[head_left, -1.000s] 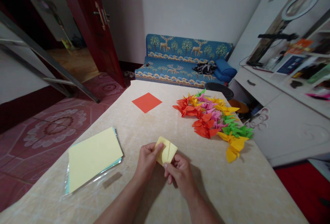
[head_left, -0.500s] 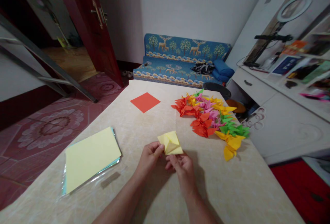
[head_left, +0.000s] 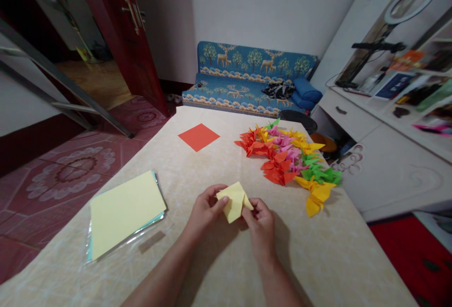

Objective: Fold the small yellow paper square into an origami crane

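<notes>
A small folded piece of pale yellow paper point(head_left: 234, 200) is held just above the beige table point(head_left: 318, 260). My left hand point(head_left: 205, 210) pinches its left corner between thumb and fingers. My right hand point(head_left: 262, 222) pinches its right edge. Both hands are closed on the paper, near the table's middle front.
A stack of square paper in a clear sleeve, yellow sheet on top point(head_left: 123, 213), lies at the left. A single orange-red sheet point(head_left: 198, 136) lies farther back. A heap of folded paper cranes in several colours point(head_left: 289, 161) spreads at the right. White cabinets point(head_left: 388, 165) stand beyond the table's right edge.
The yellow paper has been turned and folded between my hands, its shape changing from a flat square to a narrower, pointed form. Both hands stayed near the same spot.
</notes>
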`<control>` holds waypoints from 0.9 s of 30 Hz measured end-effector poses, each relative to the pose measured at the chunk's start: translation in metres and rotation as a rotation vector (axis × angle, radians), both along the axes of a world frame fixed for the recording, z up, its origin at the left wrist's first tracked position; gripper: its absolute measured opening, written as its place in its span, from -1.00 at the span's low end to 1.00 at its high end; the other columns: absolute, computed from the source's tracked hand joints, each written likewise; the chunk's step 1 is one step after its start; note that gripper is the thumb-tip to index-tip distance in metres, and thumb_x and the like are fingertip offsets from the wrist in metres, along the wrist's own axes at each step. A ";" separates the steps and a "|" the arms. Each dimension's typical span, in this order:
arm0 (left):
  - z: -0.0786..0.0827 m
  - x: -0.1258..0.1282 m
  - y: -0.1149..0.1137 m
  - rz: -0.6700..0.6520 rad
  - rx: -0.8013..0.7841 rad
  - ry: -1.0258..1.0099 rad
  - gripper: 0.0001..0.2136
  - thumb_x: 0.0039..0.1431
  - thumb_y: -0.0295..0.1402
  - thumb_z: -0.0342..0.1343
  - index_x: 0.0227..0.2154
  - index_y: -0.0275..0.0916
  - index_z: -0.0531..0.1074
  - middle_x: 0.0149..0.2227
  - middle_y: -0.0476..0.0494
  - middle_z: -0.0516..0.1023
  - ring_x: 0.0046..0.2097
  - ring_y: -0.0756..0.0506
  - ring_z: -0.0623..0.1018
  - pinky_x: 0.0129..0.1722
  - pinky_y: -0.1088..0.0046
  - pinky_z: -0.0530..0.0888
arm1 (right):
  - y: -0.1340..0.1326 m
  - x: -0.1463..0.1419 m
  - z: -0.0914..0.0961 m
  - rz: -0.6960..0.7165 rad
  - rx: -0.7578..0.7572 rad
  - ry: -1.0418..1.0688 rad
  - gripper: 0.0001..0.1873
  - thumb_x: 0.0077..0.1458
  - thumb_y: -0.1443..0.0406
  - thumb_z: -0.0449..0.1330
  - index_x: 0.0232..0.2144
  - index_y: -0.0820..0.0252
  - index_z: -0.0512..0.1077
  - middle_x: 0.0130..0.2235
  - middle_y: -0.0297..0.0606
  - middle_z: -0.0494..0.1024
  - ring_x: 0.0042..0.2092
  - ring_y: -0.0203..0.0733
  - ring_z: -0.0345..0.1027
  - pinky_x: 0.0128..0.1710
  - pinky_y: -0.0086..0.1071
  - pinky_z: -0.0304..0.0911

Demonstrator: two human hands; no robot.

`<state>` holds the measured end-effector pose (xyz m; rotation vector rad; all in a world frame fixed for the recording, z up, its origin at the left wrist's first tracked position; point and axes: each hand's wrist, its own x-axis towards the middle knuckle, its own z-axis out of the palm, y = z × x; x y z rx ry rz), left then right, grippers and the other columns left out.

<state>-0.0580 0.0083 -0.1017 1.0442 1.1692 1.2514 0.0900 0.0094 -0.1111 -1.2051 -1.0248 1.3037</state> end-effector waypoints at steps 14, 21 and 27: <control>-0.005 0.013 -0.005 -0.091 0.026 -0.028 -0.60 -0.07 -0.35 0.25 -0.13 -0.32 0.36 -0.36 -0.11 0.48 -0.33 -0.05 0.46 -0.34 0.49 0.37 | -0.005 -0.010 -0.010 -0.051 0.126 -0.427 -0.83 -0.12 0.27 0.21 -0.38 0.06 0.33 -0.48 -0.36 0.49 -0.45 -0.19 0.38 -0.50 -0.43 0.24; -0.001 0.015 -0.009 -0.102 -0.008 0.012 -0.63 -0.07 -0.50 0.12 -0.11 -0.33 0.36 -0.40 -0.08 0.46 -0.38 -0.02 0.42 -0.39 0.51 0.32 | -0.006 -0.005 -0.007 -0.015 0.130 -0.451 -0.73 0.09 0.09 0.05 -0.51 0.11 0.34 -0.57 -0.40 0.37 -0.50 -0.26 0.26 -0.52 -0.47 0.15; 0.003 0.013 -0.008 -0.086 -0.062 -0.178 -0.63 -0.09 -0.52 0.13 -0.13 -0.31 0.37 -0.38 -0.09 0.49 -0.36 -0.02 0.45 -0.36 0.50 0.33 | -0.004 -0.002 -0.004 -0.061 0.042 -0.253 -0.67 0.05 0.03 0.07 -0.57 0.11 0.29 -0.60 -0.41 0.36 -0.53 -0.25 0.24 -0.55 -0.46 0.15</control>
